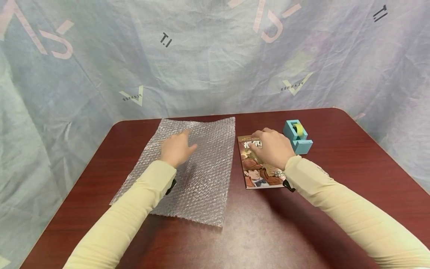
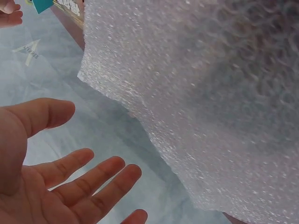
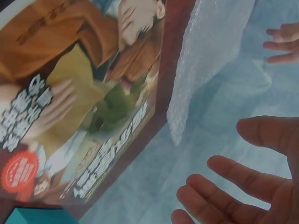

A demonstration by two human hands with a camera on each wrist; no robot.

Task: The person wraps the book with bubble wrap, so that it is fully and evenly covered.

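A sheet of clear bubble wrap [image 1: 208, 179] lies spread on the left half of the table. My left hand [image 1: 178, 149] hovers over it with fingers apart and nothing in them; the left wrist view shows the palm and loosely bent fingers beside the sheet. To the right lies an illustrated book [image 1: 253, 164], face up. Above its upper right part is my right hand [image 1: 273, 147], covering some of the cover in the head view. In the right wrist view, the right hand's fingers are spread and hold nothing, with the book cover below.
A teal tape dispenser [image 1: 297, 136] with a yellow roll stands just right of the book, close to the right hand. The dark red table [image 1: 352, 168] has rounded far corners. A printed grey cloth [image 1: 208, 74] hangs behind and around it.
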